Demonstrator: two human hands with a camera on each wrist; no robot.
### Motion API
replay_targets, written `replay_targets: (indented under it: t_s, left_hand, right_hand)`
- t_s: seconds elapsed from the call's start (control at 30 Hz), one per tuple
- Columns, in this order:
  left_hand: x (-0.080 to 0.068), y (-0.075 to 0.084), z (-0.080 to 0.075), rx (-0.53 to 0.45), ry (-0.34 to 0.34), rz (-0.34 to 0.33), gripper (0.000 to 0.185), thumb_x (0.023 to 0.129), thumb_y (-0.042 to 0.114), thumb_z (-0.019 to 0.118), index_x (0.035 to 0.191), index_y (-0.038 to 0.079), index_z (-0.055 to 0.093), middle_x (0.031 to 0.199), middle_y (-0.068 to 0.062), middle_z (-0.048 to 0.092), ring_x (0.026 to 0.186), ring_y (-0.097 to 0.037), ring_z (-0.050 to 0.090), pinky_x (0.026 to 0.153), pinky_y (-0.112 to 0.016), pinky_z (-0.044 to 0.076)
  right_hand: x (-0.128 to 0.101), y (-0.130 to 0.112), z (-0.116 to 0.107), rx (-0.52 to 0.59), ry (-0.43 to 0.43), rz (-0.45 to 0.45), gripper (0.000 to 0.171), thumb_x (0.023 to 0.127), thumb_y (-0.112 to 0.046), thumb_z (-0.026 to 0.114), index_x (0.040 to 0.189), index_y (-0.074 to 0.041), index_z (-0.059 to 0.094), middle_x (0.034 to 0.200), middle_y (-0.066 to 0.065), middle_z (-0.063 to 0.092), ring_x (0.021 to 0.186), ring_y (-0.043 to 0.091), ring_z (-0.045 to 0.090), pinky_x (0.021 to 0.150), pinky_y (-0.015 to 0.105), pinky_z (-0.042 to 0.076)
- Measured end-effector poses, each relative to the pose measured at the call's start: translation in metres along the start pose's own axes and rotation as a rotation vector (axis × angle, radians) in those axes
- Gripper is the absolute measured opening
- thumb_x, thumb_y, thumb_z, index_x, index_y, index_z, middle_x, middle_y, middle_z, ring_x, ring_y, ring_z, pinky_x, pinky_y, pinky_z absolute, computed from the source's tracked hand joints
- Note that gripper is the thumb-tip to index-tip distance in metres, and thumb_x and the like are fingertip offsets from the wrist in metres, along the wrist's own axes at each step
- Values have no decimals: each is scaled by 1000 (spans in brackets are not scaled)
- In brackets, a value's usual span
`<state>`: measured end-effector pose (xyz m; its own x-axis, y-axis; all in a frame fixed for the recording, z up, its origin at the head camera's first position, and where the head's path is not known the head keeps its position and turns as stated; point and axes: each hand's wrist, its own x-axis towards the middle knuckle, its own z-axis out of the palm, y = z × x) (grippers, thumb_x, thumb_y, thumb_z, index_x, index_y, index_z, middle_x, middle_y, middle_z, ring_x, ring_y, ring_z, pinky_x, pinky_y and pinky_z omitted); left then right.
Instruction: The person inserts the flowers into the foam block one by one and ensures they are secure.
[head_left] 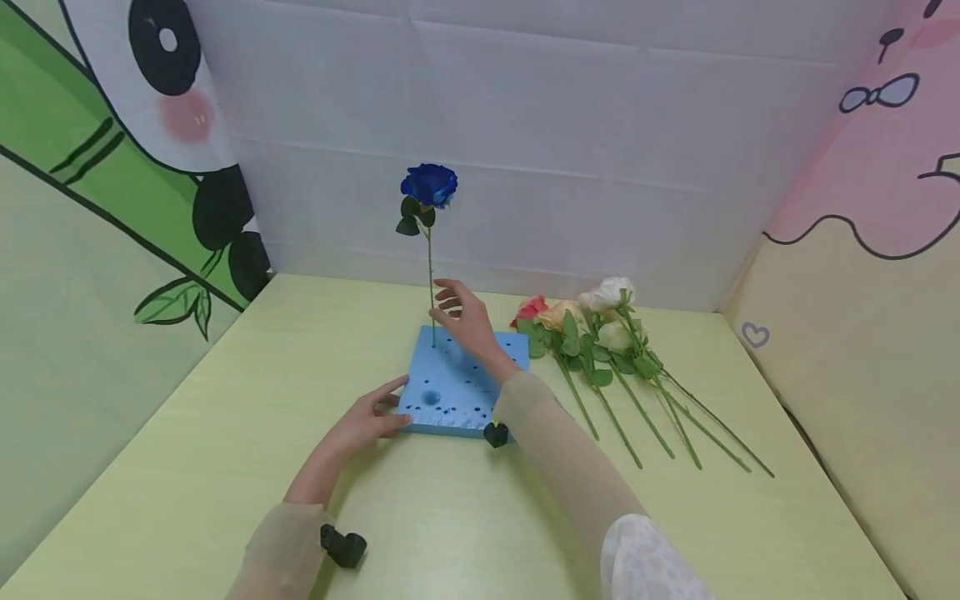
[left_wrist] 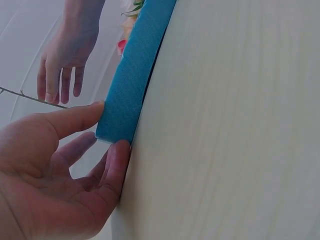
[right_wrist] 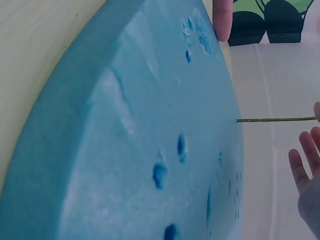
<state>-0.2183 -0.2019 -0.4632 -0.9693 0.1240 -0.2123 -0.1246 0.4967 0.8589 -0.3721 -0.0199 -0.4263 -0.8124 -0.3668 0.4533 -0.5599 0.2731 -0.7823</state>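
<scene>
One blue rose (head_left: 429, 185) stands upright, its thin stem (head_left: 431, 275) planted at the blue foam block's (head_left: 457, 392) far-left corner. The right hand (head_left: 467, 318), fingers relaxed and spread, sits just at 3 o'clock of the stem, nearer than the left hand (head_left: 366, 423), which steadies the block's near-left corner with straight fingers.

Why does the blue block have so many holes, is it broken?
The blue foam block is pocked with holes and dents, one large near its front edge, so it looks worn. The blue rose stands upright in its far corner. The other roses lie flat on the table beside it.
</scene>
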Motion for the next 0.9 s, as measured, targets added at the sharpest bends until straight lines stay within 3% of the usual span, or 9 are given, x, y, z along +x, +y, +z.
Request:
replay_targets:
  t_s: [0.13, 0.4, 0.67, 0.9]
  left_hand:
    - [1, -1, 0, 7, 4, -1, 69, 95, 19, 64, 156, 18, 31, 145, -24, 45, 109, -28, 62, 89, -38, 56]
    - [2, -3, 1, 0, 3, 1, 69, 96, 21, 64, 156, 19, 30, 146, -25, 44, 112, -29, 61, 91, -39, 57]
    - [3, -2, 0, 25, 13, -20, 69, 95, 23, 65, 156, 22, 31, 146, -23, 45, 107, -27, 62, 87, -35, 55]
    - [-1, 0, 0, 33, 9, -13, 69, 95, 22, 64, 156, 21, 31, 145, -24, 45, 108, -28, 63, 88, -39, 55]
  right_hand:
    - [-2, 0, -2, -3, 7, -12, 52, 96, -18, 65, 144, -10, 47, 127, 17, 60, 116, 35, 60, 101, 48, 52]
    - [-8, 2, -7, -21, 33, -38, 52, 95, -21, 66, 143, -11, 48, 127, 14, 60, 116, 30, 60, 99, 45, 53]
    - [-14, 0, -13, -7, 56, -44, 50, 95, -20, 67, 140, -8, 50, 125, 14, 61, 116, 38, 59, 99, 50, 52]
    - [-21, -4, -20, -10, 70, -29, 48, 95, -21, 67, 139, -10, 51, 126, 15, 61, 117, 32, 58, 102, 51, 51]
